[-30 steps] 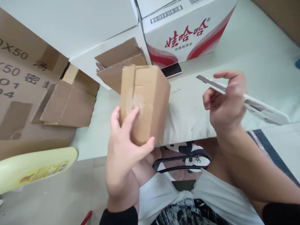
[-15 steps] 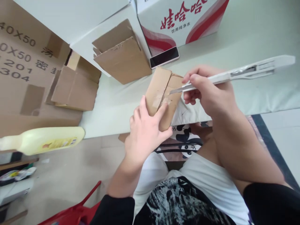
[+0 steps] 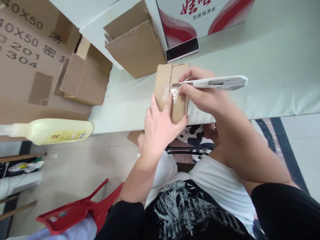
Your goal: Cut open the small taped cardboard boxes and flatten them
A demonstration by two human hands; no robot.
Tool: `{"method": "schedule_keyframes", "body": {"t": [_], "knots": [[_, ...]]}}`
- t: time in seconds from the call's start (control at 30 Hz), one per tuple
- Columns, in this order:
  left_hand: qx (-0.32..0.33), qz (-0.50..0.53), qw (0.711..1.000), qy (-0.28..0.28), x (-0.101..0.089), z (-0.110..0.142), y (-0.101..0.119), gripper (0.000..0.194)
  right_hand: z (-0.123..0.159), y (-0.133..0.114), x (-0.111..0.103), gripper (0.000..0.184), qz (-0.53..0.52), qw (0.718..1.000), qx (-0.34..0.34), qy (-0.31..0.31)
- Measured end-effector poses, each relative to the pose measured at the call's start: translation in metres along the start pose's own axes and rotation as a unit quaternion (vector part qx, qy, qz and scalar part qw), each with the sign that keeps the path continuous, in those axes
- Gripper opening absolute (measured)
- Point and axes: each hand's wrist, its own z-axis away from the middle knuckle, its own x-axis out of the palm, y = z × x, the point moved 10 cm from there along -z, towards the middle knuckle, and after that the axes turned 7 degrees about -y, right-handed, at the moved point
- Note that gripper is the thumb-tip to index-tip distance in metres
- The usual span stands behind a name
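A small cardboard box (image 3: 162, 75) lies at the front of the table, a seam running along its top face. Clear tape (image 3: 175, 96) crosses that seam and looks crumpled on the right side. My left hand (image 3: 161, 125) holds the box at its near end, fingers on top and thumb along the right side. In my right hand (image 3: 202, 91) is a white utility knife (image 3: 222, 82), gripped near the blade. Its blade tip rests at or just above the seam, beside the tape; contact is hard to tell.
Behind the box lies a phone (image 3: 182, 50) against a white and red carton (image 3: 200, 26). Open cardboard boxes (image 3: 136, 50) (image 3: 85, 76) stand left. A pale yellow bottle (image 3: 60, 131) is at the table's left edge; a red chair (image 3: 82, 206) stands below.
My right hand has moved left and down over the box, bringing the blade to the seam by the tape. The box has turned to lie straighter, my left hand still on it.
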Motion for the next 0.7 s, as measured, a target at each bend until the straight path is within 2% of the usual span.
{"method": "schedule_keyframes", "body": {"t": [0.2, 0.3, 0.4, 0.5, 0.7], "knots": [[0.008, 0.037, 0.998, -0.039, -0.003, 0.015, -0.007, 0.072, 0.016, -0.005, 0.005, 0.004, -0.004, 1.0, 0.017, -0.006], [0.029, 0.078, 0.997, -0.009, -0.002, 0.019, -0.013, 0.059, 0.028, -0.007, 0.008, 0.005, 0.013, 1.0, 0.024, 0.013], [0.073, 0.139, 0.987, 0.034, 0.001, 0.018, -0.015, 0.047, 0.037, -0.009, 0.008, 0.004, 0.048, 0.997, 0.025, 0.063], [0.065, 0.191, 0.978, 0.042, 0.009, 0.013, -0.023, 0.049, 0.043, -0.011, 0.009, 0.003, 0.065, 0.991, 0.021, 0.113], [0.051, 0.26, 0.963, 0.054, 0.019, 0.009, -0.031, 0.057, 0.048, -0.014, 0.021, 0.01, 0.093, 0.986, 0.027, 0.135]]}}
